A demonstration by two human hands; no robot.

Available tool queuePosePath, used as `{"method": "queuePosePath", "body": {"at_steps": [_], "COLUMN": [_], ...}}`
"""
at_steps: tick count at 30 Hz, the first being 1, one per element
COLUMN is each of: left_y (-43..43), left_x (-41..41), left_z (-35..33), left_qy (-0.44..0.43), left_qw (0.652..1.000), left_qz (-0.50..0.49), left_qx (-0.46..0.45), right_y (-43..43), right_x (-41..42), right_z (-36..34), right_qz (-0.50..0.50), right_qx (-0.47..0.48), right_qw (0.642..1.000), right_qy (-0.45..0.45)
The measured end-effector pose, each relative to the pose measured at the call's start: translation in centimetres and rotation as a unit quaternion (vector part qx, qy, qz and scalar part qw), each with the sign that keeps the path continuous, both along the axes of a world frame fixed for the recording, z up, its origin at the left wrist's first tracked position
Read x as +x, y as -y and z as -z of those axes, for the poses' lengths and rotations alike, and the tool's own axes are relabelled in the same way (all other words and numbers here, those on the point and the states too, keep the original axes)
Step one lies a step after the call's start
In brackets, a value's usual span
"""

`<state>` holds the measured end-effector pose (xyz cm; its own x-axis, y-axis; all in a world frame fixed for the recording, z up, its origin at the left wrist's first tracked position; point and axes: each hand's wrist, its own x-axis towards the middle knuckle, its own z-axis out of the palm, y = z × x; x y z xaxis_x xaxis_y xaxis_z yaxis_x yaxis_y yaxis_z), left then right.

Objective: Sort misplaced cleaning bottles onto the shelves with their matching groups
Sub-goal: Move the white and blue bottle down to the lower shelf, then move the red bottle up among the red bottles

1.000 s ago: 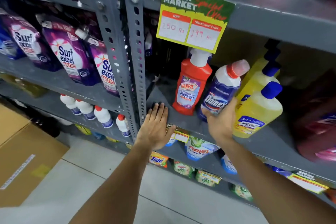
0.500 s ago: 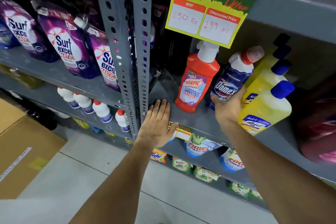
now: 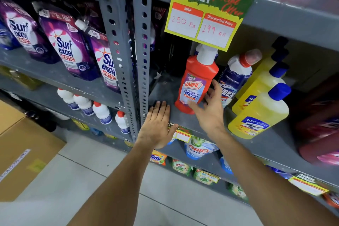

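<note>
A red Harpic bottle (image 3: 197, 82) with a white cap stands on the grey middle shelf (image 3: 198, 130). To its right a white and blue Domex bottle (image 3: 236, 77) with a red cap leans rightward. My right hand (image 3: 211, 108) hovers between the two with fingers spread, thumb at the Harpic label, gripping nothing. My left hand (image 3: 157, 124) lies flat on the shelf's front edge, left of the Harpic. Three yellow Lizol bottles (image 3: 260, 112) with blue caps stand in a row right of the Domex.
Purple Surf Excel pouches (image 3: 67, 46) fill the left bay, with small white bottles (image 3: 101, 113) on the shelf below. A price sign (image 3: 207, 11) hangs above the Harpic. Dark red jugs (image 3: 319, 126) sit far right. Detergent packs (image 3: 198, 149) line the lower shelf. A cardboard box (image 3: 22, 152) stands on the floor.
My right hand has let go of the Domex bottle and shifted left toward the Harpic, fingers now spread. The Domex leans on the shelf. My left hand stays on the shelf edge.
</note>
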<state>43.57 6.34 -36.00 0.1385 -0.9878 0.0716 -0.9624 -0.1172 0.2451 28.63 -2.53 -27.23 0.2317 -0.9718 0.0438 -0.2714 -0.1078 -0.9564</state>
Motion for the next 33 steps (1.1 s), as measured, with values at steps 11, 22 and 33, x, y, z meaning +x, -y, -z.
{"method": "queuePosePath", "body": {"at_steps": [11,22,33], "left_y": [0.2,-4.4,-6.9], "left_x": [0.1,-4.6,-5.2], "left_z": [0.2,-5.3,-24.3], "left_qy": [0.024,0.031,0.08], "left_qw": [0.999,0.987,0.937], "left_qz": [-0.007,-0.083,-0.157], "left_qx": [0.03,-0.135,-0.302], "right_y": [0.2,-6.2,-8.8], "right_x": [-1.9,-10.8,-13.1], "right_z": [-1.7,-4.5,-23.0], "right_qz": [-0.053,-0.103,-0.161], "right_qx": [-0.072,-0.107,-0.248], "right_qw": [0.995,0.987,0.954], "right_qy": [-0.044,-0.066,0.048]}}
